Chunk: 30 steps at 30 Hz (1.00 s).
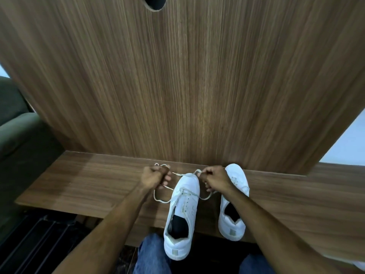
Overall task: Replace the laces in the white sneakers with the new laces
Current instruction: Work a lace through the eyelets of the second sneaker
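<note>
Two white sneakers stand toe-away on a narrow wooden ledge (83, 186). The left sneaker (182, 214) hangs its heel over the ledge's near edge and carries a cream lace (160, 199) through its eyelets. My left hand (156, 176) grips one end of that lace in a fist to the left of the toe. My right hand (214, 178) grips the other end to the right of the toe. Lace loops hang slack on both sides. The right sneaker (234, 210) stands behind my right wrist, with no lace that I can make out.
A tall wood-grain panel (187, 76) rises right behind the ledge, with a round cut-out (155, 2) at the top. A green upholstered seat (17, 135) is at the left. My knees in blue jeans (152, 256) are below the ledge.
</note>
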Tool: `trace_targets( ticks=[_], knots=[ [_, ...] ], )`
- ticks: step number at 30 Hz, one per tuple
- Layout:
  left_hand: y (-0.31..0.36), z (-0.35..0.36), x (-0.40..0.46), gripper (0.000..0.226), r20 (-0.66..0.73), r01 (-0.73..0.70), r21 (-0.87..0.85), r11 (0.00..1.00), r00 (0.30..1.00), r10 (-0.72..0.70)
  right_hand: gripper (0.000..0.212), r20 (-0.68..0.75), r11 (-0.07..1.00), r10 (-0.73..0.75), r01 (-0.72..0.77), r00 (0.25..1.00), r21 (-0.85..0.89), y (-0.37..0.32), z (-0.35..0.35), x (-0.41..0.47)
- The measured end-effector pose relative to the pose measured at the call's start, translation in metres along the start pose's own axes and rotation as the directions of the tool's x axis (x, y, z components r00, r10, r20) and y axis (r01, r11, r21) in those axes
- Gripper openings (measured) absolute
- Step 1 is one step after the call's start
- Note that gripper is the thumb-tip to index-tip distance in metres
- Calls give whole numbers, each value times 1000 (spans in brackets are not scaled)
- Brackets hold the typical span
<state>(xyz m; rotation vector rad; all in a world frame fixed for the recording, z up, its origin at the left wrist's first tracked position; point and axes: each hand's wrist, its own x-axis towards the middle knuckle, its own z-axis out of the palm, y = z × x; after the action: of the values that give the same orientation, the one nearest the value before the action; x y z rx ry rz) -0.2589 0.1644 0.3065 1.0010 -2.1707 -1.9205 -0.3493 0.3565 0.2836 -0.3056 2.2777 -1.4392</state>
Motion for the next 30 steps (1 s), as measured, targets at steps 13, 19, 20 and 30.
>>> trace_targets(
  ticks=[13,19,20,30],
  knots=[
    [1,47,17,23,143,256,-479,840,967,-213,15,208,746,-215,298,954,-596,19,8,-26],
    [27,-1,29,24,-74,20,-566,824,994,-75,16,150,642,-203,247,968,-726,45,0,-30],
    [31,-7,29,23,-97,-11,-560,828,994,-52,16,144,633,-201,240,969,-736,47,0,-29],
    [43,-21,21,12,-262,-285,-500,817,950,171,15,-169,986,-50,22,984,-164,37,9,-3]
  ],
)
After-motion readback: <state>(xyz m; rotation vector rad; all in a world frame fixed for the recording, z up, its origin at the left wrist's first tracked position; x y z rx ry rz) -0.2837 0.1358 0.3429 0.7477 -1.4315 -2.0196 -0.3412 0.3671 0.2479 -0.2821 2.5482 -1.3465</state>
